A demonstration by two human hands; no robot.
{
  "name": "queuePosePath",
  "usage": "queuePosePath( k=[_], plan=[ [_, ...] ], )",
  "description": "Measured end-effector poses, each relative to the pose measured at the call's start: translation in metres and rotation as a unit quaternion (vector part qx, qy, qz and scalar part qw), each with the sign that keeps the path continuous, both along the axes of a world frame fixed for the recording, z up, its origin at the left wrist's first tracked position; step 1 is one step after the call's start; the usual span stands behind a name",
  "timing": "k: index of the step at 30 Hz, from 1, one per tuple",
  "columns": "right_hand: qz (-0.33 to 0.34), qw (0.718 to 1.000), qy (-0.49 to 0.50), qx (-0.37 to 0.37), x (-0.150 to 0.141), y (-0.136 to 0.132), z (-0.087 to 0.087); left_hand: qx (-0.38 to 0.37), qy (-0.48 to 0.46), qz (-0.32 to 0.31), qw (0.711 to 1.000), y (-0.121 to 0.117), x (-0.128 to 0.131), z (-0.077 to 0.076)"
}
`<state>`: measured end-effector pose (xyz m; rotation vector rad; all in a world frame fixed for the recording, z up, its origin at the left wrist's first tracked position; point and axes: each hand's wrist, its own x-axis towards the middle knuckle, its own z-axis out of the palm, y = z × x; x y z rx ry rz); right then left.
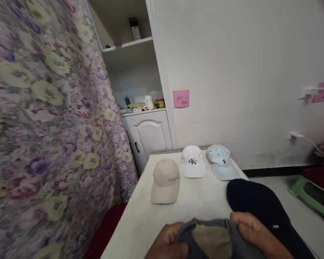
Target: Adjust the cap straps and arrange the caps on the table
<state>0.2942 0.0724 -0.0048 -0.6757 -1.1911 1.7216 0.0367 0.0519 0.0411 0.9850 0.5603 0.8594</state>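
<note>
We lose the near part of the grey cap (212, 239) below the bottom edge. The right hand (252, 230) hides some of the navy cap (259, 199), whose mark we find too small to read. The right edge cuts off the stool (302, 187).

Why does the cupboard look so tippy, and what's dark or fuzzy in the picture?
In the head view, the white cupboard leans, likely from the wide lens; its upper compartment is shadowy; the top-right corner holds a dark blur; the grey cap between the left hand and right hand looks slightly soft; black letters on the white baseball cap are clear.
</note>
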Motion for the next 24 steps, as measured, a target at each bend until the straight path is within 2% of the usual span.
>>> queuePosePath(
  k=[2, 6, 9, 11, 13, 16, 18, 21, 24],
  plan=[
    [-0.032, 0.999, 0.019, 0.021, -0.003, 0.006, 0.02, 0.015, 0.002, 0.006, 1.0, 0.014, 0.002, 0.012],
    [-0.092, 0.991, 0.018, 0.096, -0.008, 0.026, 0.057, 0.097, 0.015, 0.057, 0.994, 0.051, 0.002, 0.04],
    [-0.104, 0.986, 0.008, 0.127, -0.007, 0.041, 0.059, 0.118, 0.031, 0.057, 0.991, 0.067, -0.003, 0.047],
    [-0.098, 0.983, -0.017, 0.157, -0.003, 0.046, 0.046, 0.109, 0.051, 0.051, 0.991, 0.067, -0.006, 0.037],
    [-0.084, 0.98, -0.044, 0.172, 0.002, 0.047, 0.026, 0.088, 0.074, 0.04, 0.993, 0.061, -0.008, 0.017],
    [-0.05, 0.984, -0.084, 0.146, 0.008, 0.039, -0.005, 0.04, 0.102, 0.019, 0.994, 0.045, -0.009, -0.017],
    [0.001, 0.988, -0.11, 0.105, 0.01, 0.031, -0.021, 0.009, 0.111, -0.001, 0.994, 0.035, -0.009, -0.035],
    [0.057, 0.987, -0.124, 0.079, 0.01, 0.02, -0.036, -0.013, 0.112, -0.006, 0.994, 0.026, -0.01, -0.05],
    [0.082, 0.987, -0.118, 0.069, 0.007, 0.013, -0.045, -0.029, 0.124, -0.009, 0.992, 0.022, -0.01, -0.057]
  ],
)
